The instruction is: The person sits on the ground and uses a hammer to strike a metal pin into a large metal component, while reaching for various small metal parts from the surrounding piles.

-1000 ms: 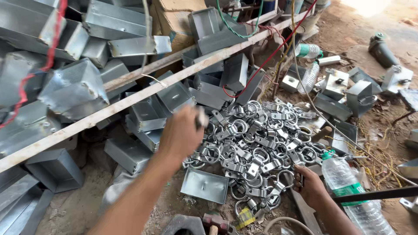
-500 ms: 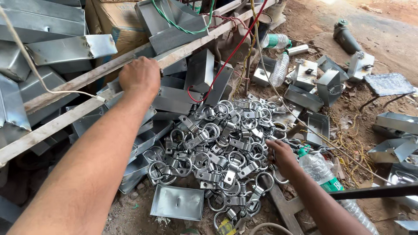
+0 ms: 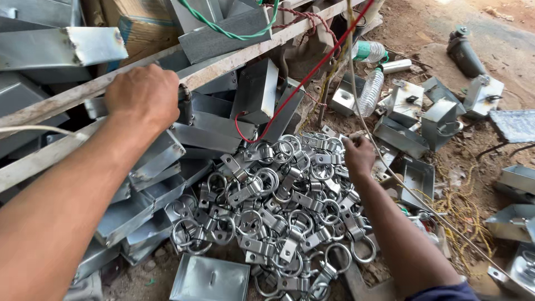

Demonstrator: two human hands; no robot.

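Note:
My left hand is stretched out to the pale wooden plank that runs slantwise over the stacked metal boxes. Its fingers are closed around a small dark metal part at the plank's edge. My right hand is at the far right edge of a heap of shiny ring clamps. Its fingertips pinch a small flat metal piece. Red cord hangs down from the plank to the heap.
Galvanised open boxes lie stacked at the left under the plank, and more boxes are scattered on the dirt at the right. A plastic bottle lies behind the heap. A flat metal tray lies in front. Yellow rope trails at the right.
My left hand has lifted off the heap and gone up and left to the plank. My right hand has moved from the near edge to the far edge of the heap.

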